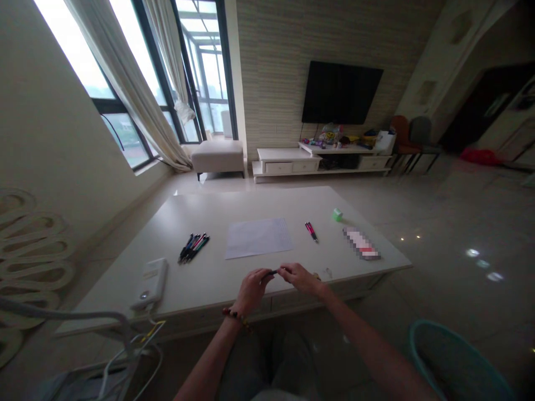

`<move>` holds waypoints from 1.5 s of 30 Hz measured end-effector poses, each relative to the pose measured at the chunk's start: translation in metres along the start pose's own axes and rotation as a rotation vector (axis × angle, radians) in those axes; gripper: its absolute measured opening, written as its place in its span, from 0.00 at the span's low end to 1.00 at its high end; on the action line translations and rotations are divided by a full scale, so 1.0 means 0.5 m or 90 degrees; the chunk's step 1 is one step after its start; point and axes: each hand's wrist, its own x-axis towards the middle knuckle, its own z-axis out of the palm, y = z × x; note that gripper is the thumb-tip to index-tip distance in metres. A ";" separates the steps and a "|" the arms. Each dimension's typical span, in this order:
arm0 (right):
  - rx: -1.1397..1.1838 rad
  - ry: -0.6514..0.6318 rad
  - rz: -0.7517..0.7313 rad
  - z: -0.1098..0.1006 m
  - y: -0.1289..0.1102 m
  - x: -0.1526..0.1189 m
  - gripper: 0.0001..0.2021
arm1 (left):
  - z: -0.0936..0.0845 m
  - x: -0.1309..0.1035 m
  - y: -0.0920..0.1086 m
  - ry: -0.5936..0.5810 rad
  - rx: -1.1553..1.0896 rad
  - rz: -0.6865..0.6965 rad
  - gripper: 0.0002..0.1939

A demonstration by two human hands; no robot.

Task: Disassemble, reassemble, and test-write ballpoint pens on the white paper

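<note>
My left hand point(252, 291) and my right hand point(301, 278) meet over the table's near edge, both with fingers closed on a slim dark pen point(273, 272). Only a short stretch of it shows between the fingertips. Beaded bracelets circle my left wrist. Just beyond the hands lies a white sheet of paper point(258, 238). To its left is a bundle of several pens point(194, 248) in mixed colours; to its right, pink-and-black pens point(311, 231) lie side by side. Something small and clear point(327, 273) rests beside my right hand.
On the white table point(234, 203) are a small green-and-white block point(337, 215), a blurred-out pack point(363, 245) and a white power unit point(150, 283) with cables. A teal basket point(413, 340) stands on the floor at right. Beyond are a TV cabinet point(288, 155) and an ottoman point(218, 156).
</note>
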 end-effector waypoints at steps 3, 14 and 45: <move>0.068 -0.011 0.018 -0.002 0.003 -0.001 0.21 | -0.003 0.002 0.002 0.035 0.028 -0.006 0.13; 0.074 0.132 0.068 0.071 -0.001 -0.054 0.13 | 0.044 0.052 0.075 0.114 -0.694 -0.327 0.18; 0.677 0.518 -0.001 -0.104 0.024 0.017 0.17 | 0.023 0.041 -0.110 0.033 0.164 -0.138 0.23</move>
